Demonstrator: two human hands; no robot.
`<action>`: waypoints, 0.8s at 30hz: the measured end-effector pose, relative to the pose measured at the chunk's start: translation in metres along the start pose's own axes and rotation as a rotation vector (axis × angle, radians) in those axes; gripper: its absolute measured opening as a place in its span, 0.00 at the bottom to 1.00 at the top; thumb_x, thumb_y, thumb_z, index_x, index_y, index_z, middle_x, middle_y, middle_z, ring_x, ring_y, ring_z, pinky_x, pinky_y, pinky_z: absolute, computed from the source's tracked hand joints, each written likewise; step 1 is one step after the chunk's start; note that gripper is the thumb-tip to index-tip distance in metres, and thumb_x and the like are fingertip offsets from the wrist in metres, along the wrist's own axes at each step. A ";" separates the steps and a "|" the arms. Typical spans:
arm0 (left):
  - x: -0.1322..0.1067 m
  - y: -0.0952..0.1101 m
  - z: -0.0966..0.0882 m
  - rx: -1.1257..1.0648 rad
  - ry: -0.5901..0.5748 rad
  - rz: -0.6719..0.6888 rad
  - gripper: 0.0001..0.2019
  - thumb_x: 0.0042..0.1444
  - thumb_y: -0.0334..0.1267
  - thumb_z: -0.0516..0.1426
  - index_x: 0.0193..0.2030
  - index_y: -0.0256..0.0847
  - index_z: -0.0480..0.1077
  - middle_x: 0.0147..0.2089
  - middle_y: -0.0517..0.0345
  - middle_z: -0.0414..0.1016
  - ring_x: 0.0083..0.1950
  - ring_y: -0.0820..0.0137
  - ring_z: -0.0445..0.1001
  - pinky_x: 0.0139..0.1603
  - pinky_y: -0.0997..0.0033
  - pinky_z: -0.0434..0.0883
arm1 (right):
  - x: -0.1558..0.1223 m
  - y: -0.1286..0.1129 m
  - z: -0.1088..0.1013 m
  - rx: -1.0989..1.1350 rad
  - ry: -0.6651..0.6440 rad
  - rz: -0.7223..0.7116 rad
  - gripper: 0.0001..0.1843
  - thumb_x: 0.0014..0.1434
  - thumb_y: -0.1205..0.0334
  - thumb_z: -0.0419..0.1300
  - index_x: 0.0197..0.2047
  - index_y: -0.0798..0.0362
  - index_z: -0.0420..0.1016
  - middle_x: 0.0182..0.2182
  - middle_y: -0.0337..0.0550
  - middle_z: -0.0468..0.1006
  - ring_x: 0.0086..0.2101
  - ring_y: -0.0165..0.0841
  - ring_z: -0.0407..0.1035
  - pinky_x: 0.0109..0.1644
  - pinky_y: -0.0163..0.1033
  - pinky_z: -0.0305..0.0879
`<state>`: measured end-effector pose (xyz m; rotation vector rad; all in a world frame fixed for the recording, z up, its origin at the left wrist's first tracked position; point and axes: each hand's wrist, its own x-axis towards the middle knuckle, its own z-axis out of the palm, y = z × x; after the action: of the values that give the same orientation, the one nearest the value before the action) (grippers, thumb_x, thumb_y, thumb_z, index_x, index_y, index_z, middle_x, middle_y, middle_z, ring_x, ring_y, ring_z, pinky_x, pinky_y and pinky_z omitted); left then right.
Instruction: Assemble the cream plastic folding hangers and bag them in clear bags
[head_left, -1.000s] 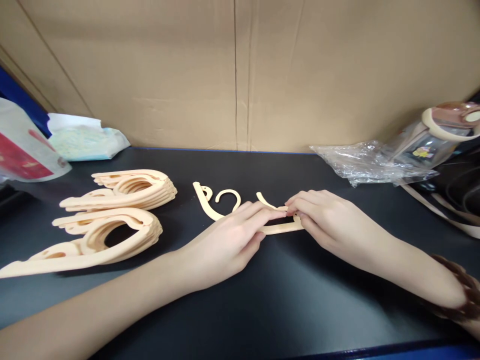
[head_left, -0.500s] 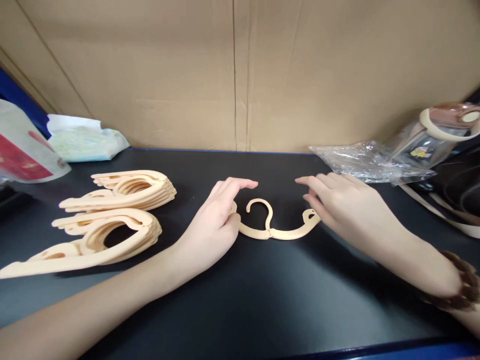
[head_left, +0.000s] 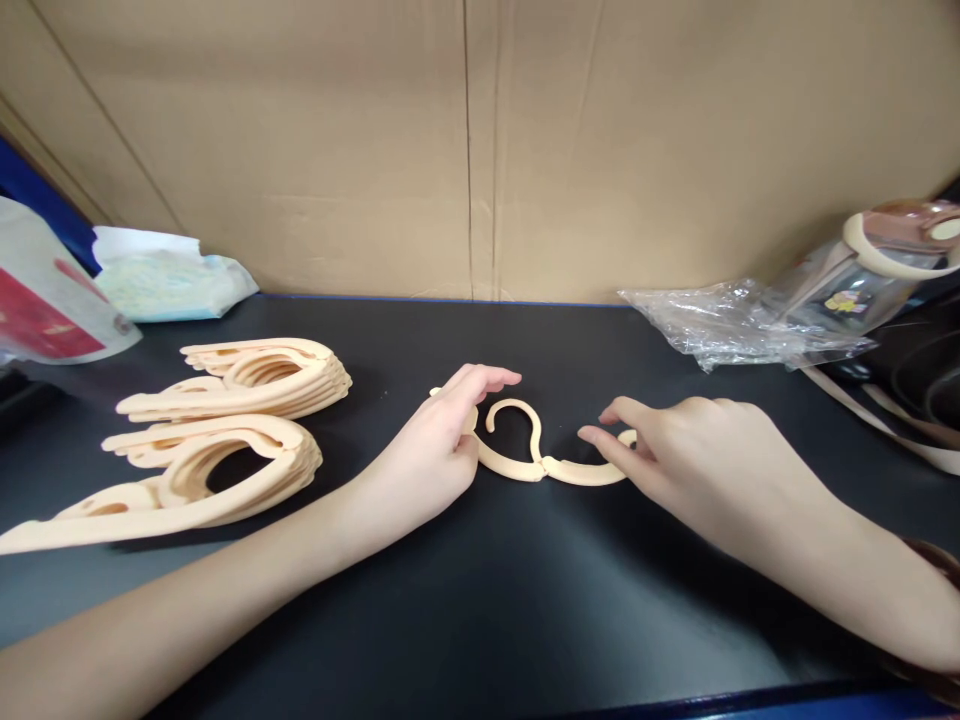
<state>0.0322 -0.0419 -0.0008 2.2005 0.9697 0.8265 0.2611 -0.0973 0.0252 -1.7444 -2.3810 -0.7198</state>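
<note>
A cream folding clothes hanger (head_left: pixel 517 468) lies on the black table, its two arms spread and its hook pointing away from me. My left hand (head_left: pixel 431 440) is around the hanger's left arm, thumb against it and forefinger stretched out above; the arm's tip pokes out behind the knuckles. Over the other arm hovers my right hand (head_left: pixel 690 455), thumb and forefinger apart, hiding much of that arm's end. To the left lie two stacks of folded cream hangers, a nearer stack (head_left: pixel 172 505) and a farther stack (head_left: pixel 292 385).
At the back left are a tissue pack (head_left: pixel 176 285) and a white and red container (head_left: pixel 52 300). A clear plastic bag (head_left: pixel 712 320) lies at the back right beside a drink bottle (head_left: pixel 855 285) and a strap (head_left: pixel 877 415). A cardboard wall (head_left: pixel 337 150) closes off the back.
My right hand has come nearer to me, its thumb and forefinger now over the hanger's right arm. My left hand has shifted slightly, and the hanger's left tip now shows behind it.
</note>
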 end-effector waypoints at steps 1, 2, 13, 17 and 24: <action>-0.001 0.001 0.000 0.002 -0.010 0.011 0.32 0.45 0.14 0.45 0.55 0.43 0.62 0.56 0.57 0.66 0.61 0.68 0.65 0.64 0.57 0.62 | -0.001 -0.001 0.000 0.035 0.010 -0.002 0.17 0.63 0.51 0.52 0.33 0.52 0.75 0.13 0.39 0.70 0.14 0.40 0.67 0.18 0.38 0.44; -0.001 0.002 -0.001 -0.002 -0.030 0.033 0.31 0.46 0.15 0.46 0.56 0.43 0.61 0.56 0.56 0.66 0.61 0.67 0.65 0.64 0.58 0.63 | -0.001 -0.002 0.000 0.078 0.023 -0.017 0.16 0.63 0.51 0.52 0.36 0.52 0.75 0.16 0.39 0.72 0.15 0.40 0.68 0.18 0.39 0.48; -0.007 0.017 0.001 0.159 -0.160 0.228 0.35 0.47 0.19 0.48 0.64 0.41 0.51 0.66 0.51 0.56 0.68 0.68 0.54 0.69 0.61 0.57 | 0.005 -0.004 0.007 0.519 -0.033 -0.376 0.27 0.60 0.54 0.61 0.58 0.57 0.60 0.44 0.50 0.75 0.42 0.41 0.72 0.44 0.44 0.70; -0.010 0.016 -0.001 0.313 -0.154 0.216 0.36 0.50 0.24 0.51 0.67 0.38 0.48 0.69 0.50 0.53 0.70 0.65 0.50 0.70 0.55 0.53 | 0.005 -0.001 0.014 0.525 -0.025 -0.385 0.21 0.63 0.66 0.55 0.59 0.57 0.60 0.48 0.50 0.75 0.45 0.39 0.71 0.46 0.44 0.70; -0.008 0.015 0.000 0.446 -0.238 0.164 0.29 0.60 0.45 0.54 0.65 0.38 0.52 0.67 0.47 0.59 0.67 0.58 0.57 0.66 0.51 0.59 | 0.007 0.000 0.016 0.531 0.011 -0.396 0.22 0.65 0.71 0.51 0.61 0.53 0.59 0.51 0.46 0.75 0.47 0.36 0.71 0.49 0.42 0.69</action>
<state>0.0342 -0.0563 0.0071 2.7143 0.9306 0.4271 0.2619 -0.0841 0.0132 -1.0742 -2.6129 -0.0941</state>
